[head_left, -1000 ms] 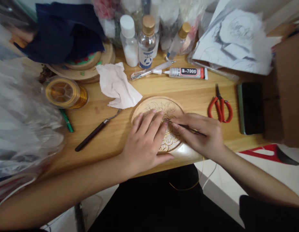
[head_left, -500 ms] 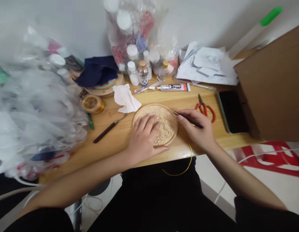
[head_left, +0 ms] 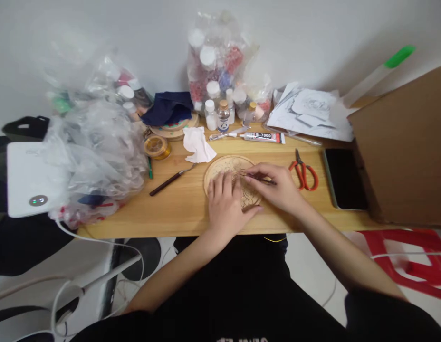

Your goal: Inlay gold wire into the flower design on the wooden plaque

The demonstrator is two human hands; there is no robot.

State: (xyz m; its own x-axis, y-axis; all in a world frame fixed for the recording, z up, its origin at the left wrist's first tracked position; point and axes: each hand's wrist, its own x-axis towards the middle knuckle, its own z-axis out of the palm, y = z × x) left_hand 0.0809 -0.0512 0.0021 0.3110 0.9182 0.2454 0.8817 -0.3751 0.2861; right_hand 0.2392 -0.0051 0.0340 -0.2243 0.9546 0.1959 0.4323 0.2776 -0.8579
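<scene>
Two bare hands are placed on a round wooden disc (head_left: 225,166), which is set near the front edge of the worktop (head_left: 177,211).
The left hand (head_left: 225,206) is laid flat on the disc, fingers held close together and gripping nothing. A thin dark tool (head_left: 259,178) is pinched in the closed fingers of the right hand (head_left: 279,190), its long axis pointed left, tip over the carved middle. Bare worktop is seen left of the disc; red scissors (head_left: 303,173) are seen just to the right.

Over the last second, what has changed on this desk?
The right hand, gripping the thin tool, swung to the wooden disc's right edge, then came back left over its pattern. The left hand stayed flat on the disc; scissors and glue tube did not move.
</scene>
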